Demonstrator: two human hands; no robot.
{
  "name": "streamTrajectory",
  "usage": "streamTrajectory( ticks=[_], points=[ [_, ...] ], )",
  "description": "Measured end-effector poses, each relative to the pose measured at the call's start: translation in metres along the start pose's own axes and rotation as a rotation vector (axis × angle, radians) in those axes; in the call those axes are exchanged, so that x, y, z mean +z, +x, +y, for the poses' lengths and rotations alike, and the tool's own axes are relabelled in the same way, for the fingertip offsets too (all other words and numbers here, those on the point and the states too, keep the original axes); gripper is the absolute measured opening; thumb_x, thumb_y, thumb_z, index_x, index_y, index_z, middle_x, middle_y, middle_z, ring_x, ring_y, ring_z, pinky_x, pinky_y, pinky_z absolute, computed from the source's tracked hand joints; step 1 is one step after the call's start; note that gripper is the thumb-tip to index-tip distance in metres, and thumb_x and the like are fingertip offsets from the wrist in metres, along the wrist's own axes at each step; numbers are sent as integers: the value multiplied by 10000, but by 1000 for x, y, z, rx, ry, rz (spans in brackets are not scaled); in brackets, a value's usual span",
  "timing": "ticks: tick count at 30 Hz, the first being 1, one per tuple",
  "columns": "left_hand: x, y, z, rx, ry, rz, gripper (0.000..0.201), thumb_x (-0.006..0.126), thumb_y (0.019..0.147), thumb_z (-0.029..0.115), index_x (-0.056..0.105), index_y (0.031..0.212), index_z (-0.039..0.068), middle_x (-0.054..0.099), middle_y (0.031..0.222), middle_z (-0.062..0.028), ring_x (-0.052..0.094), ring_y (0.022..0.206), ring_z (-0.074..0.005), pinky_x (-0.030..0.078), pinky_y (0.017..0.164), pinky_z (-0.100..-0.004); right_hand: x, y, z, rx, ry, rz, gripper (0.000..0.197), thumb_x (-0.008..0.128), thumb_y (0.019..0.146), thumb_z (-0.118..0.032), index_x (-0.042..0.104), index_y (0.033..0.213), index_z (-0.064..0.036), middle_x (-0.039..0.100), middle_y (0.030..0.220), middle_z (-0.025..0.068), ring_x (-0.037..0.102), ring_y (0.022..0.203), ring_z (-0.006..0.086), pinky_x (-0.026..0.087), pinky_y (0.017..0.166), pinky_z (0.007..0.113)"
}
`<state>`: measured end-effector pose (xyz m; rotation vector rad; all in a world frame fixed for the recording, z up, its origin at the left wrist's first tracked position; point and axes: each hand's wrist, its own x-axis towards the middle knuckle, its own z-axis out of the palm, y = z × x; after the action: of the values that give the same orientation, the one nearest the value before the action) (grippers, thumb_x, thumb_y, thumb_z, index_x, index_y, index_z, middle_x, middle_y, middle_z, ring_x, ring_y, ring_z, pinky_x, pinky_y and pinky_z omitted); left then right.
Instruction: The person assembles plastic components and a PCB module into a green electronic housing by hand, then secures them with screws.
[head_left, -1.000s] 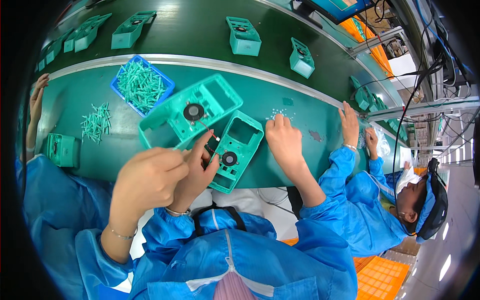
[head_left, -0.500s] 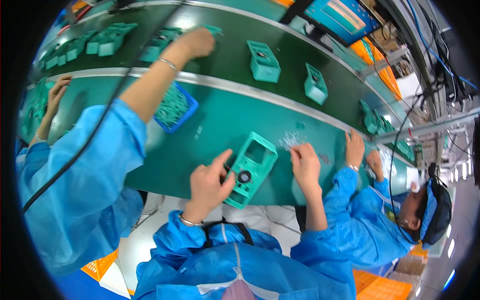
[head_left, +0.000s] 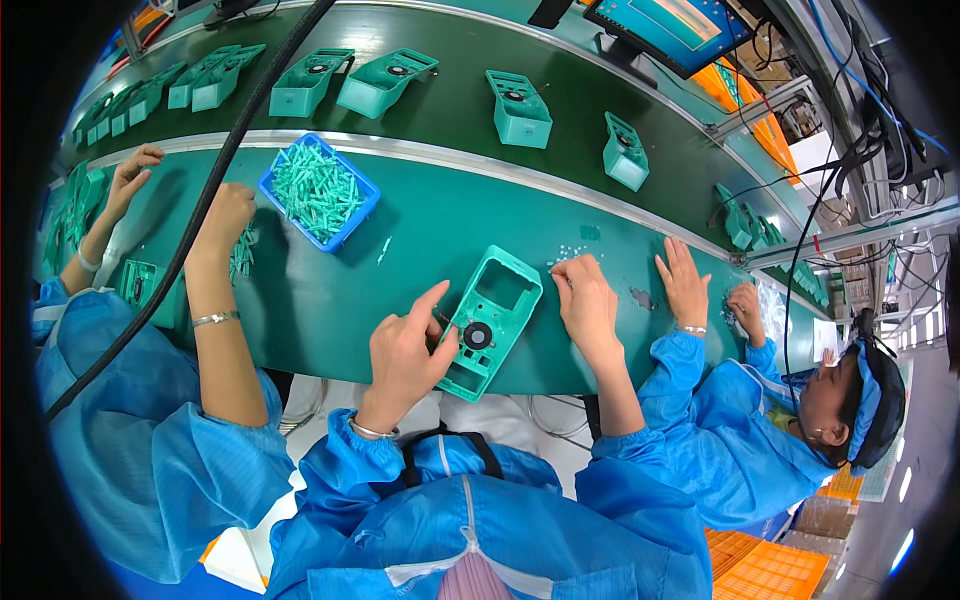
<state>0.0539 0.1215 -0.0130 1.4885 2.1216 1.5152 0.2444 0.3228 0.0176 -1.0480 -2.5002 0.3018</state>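
Note:
A green plastic housing (head_left: 508, 318) with a rectangular opening and a round black speaker-like part (head_left: 478, 336) lies tilted on the table before me. My left hand (head_left: 405, 350) grips its left edge, the thumb over the rim and the index finger stretched out. A thin dark wire shows by those fingers. To the right of the housing, my right hand (head_left: 588, 305) has thumb and fingertips pinched together beside a scatter of small whitish pieces (head_left: 566, 252). Whatever that pinch holds is too small to make out.
A blue bin (head_left: 368, 190) of slim green parts stands at left. Beyond a metal rail (head_left: 450, 170), several similar housings (head_left: 522, 122) sit on a dark green belt. Co-workers' hands (head_left: 225, 215) (head_left: 685, 285) work on both sides. A black cable (head_left: 225, 190) crosses the left.
The left co-worker's arm has drawn back from the belt to the table, uncovering the blue bin and belt housings. My hands keep nearly the same poses; the view has shifted slightly.

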Motion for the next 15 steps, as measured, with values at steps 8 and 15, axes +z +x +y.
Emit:
streamTrajectory(
  ticks=[8, 15],
  points=[
    [2, -1, -6, -5, -15, -4, 609, 808, 779, 44, 667, 1371, 61, 598, 638, -16, 524, 527, -182, 416, 544, -350, 3, 1, -4, 28, 44, -45, 48, 711, 952, -68, 705, 997, -53, 676, 1006, 119, 695, 893, 355, 543, 741, 435],
    [1, -2, -4, -7, -8, -10, 608, 812, 775, 46, 672, 1367, 62, 598, 638, -12, 519, 522, -175, 407, 548, -340, 4, 2, 1, -33, 36, -63, 63, 711, 943, -54, 681, 998, -56, 664, 1007, 123, 691, 858, 379, 553, 698, 476]
  ],
)
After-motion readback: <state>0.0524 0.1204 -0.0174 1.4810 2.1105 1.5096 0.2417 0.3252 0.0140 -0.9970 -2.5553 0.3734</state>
